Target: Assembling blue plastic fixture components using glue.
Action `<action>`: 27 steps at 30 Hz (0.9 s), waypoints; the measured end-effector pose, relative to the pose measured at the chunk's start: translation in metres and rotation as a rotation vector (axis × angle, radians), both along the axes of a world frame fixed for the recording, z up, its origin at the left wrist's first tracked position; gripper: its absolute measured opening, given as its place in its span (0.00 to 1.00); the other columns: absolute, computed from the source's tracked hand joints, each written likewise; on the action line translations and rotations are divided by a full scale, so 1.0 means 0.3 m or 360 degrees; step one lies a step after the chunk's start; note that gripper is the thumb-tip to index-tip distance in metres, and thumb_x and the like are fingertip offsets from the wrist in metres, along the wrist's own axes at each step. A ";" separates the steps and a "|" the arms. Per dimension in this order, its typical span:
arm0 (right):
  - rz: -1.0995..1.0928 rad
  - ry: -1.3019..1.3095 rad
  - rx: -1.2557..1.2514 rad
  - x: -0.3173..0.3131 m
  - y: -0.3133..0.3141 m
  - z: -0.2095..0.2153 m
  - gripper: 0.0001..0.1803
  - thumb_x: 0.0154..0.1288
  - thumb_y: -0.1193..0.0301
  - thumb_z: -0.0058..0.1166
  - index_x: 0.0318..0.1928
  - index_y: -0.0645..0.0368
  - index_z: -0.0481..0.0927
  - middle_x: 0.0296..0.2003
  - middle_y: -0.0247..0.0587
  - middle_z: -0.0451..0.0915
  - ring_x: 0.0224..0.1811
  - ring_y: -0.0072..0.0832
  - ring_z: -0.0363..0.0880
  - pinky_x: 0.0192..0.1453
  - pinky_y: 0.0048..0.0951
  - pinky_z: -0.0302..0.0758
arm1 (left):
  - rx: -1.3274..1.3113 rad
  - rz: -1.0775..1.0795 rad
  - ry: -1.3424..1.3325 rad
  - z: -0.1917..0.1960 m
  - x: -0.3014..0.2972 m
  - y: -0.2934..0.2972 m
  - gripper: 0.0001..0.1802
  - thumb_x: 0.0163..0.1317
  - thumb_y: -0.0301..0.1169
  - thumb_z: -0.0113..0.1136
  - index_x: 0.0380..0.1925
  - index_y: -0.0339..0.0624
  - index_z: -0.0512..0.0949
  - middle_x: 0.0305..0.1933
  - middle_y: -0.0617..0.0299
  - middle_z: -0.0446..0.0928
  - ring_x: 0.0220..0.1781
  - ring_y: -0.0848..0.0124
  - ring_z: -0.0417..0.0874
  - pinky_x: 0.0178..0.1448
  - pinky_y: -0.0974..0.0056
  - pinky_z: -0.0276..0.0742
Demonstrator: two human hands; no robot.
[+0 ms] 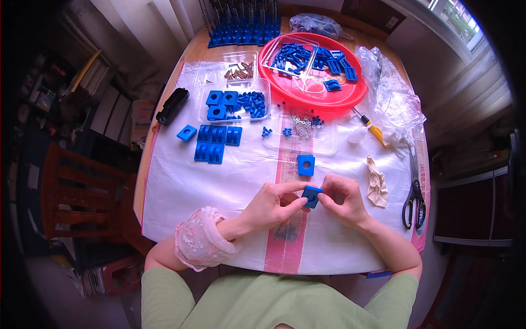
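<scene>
Over a white-and-pink table cover (pixel 230 186), a person's left hand (pixel 262 207) and right hand (pixel 346 202) pinch one blue block (pixel 312 192) between thumbs and fingers, just above the cover near the table's front edge. For clean handling, the left grip likely does best holding the block square and steady by its edges while the right thumb and fingertip work with light, even pressure, keeping the block's opening in sight; a lopsided push could twist it loose. Just beyond lies a blue holed piece (pixel 302 171), well placed as a visual match for orientation. Farther off, white rings (pixel 307 126) gather near small blue parts, short of a red tray (pixel 359 94) holding more blue components.
</scene>
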State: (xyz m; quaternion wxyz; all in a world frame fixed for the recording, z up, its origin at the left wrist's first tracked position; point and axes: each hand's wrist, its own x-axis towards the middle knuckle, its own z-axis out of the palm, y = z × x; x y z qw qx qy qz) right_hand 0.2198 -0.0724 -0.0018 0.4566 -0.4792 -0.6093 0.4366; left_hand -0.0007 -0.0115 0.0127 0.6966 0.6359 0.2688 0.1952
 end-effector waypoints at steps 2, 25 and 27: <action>0.0001 0.0014 -0.0023 0.000 0.000 -0.005 0.05 0.59 0.79 0.60 0.29 0.64 0.76 0.21 0.28 0.73 0.23 0.11 0.68 0.25 0.20 0.62 | 0.0014 -0.0001 0.0017 0.001 0.000 -0.001 0.20 0.68 0.25 0.56 0.59 0.40 0.75 0.32 0.57 0.87 0.20 0.80 0.79 0.25 0.71 0.75; -0.0038 0.0198 -0.0170 0.012 -0.013 0.024 0.05 0.63 0.74 0.56 0.34 0.64 0.76 0.27 0.29 0.76 0.29 0.14 0.70 0.33 0.19 0.66 | 0.1147 0.0671 0.0644 0.376 -0.218 0.002 0.12 0.59 0.23 0.61 0.43 0.41 0.77 0.21 0.65 0.82 0.18 0.81 0.77 0.22 0.75 0.63; -0.0049 0.0182 -0.0172 0.019 -0.019 0.025 0.05 0.63 0.74 0.55 0.34 0.65 0.76 0.27 0.29 0.76 0.29 0.14 0.70 0.33 0.19 0.66 | 0.0998 0.0851 0.0826 0.379 -0.306 0.035 0.11 0.60 0.26 0.62 0.43 0.40 0.77 0.22 0.55 0.82 0.25 0.67 0.86 0.29 0.65 0.77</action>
